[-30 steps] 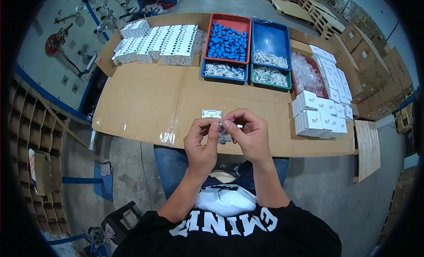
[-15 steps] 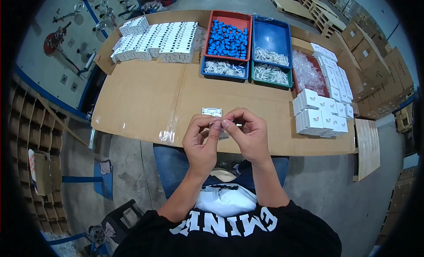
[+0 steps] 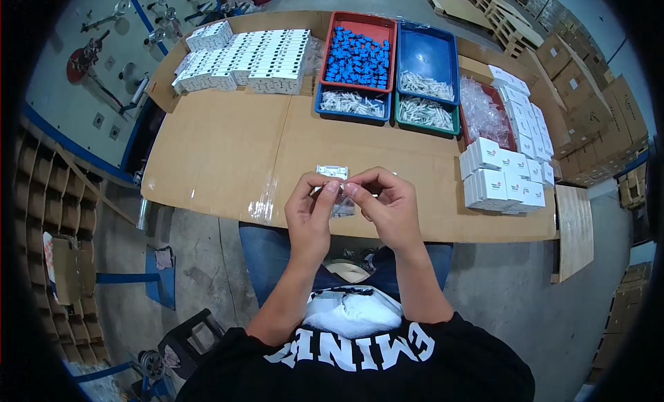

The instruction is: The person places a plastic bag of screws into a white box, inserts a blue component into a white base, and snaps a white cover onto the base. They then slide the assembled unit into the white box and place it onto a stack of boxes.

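My left hand (image 3: 309, 212) and my right hand (image 3: 389, 207) meet over the near edge of the cardboard-covered table. Thumb and forefinger of each are pinched together, with the fingertips almost touching. Between them hangs a small clear plastic bag (image 3: 344, 207), gripped at its top edge; what it holds is too small to make out. Just beyond my fingers a white rectangular piece (image 3: 332, 171) lies on the cardboard (image 3: 214, 153), partly covered by my left hand.
Rows of white boxes (image 3: 277, 56) stand at the back left. A red tray (image 3: 393, 35) holds blue pieces; blue and green trays (image 3: 443, 129) hold small white pieces. Clear plastic bags (image 3: 484, 115) fill a red bin at right, beside stacked white boxes (image 3: 491, 184).
My hands have shifted slightly and their fingertips have drawn a little apart. More of the clear bag shows between and below them. The view has tilted slightly.
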`<state>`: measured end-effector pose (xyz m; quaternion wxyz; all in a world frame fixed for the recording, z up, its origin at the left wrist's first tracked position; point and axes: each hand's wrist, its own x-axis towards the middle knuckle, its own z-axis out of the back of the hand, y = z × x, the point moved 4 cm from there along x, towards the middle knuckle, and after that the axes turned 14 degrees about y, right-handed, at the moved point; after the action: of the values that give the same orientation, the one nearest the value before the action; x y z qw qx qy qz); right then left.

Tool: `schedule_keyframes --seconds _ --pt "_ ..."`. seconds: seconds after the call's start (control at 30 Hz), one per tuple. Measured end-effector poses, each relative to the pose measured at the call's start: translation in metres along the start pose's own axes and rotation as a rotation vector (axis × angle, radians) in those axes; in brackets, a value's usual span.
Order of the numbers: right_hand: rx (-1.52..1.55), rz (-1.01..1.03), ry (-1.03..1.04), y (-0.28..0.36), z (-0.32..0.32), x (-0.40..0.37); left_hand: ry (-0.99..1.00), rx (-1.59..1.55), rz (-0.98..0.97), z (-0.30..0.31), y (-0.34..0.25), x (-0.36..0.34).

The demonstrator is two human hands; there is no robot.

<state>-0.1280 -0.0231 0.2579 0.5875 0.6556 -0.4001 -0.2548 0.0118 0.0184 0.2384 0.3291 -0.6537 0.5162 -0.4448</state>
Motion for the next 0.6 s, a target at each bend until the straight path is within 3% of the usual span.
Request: schedule_keyframes --seconds 0.13,0.2,0.4,0.53,0.6 --pt "-0.001 -0.011 -0.003 -0.004 0.008 0.001 -0.020 -0.055 0.055 0.004 0.009 0.002" --pt "-0.029 -0.003 0.006 -0.007 0.008 0.001 -0.027 0.116 -0.047 0.007 0.010 0.000" --pt "-0.180 0.008 -0.009 -0.017 0.012 0.004 -0.012 0.465 -0.069 0.013 0.002 0.002" --pt "-0.260 0.076 -0.046 -0.019 0.013 0.007 -0.016 0.425 -0.109 0.017 0.015 0.004" --pt "-0.195 0.054 -0.037 -0.017 0.018 0.007 -0.006 0.026 0.073 0.018 0.024 0.008"
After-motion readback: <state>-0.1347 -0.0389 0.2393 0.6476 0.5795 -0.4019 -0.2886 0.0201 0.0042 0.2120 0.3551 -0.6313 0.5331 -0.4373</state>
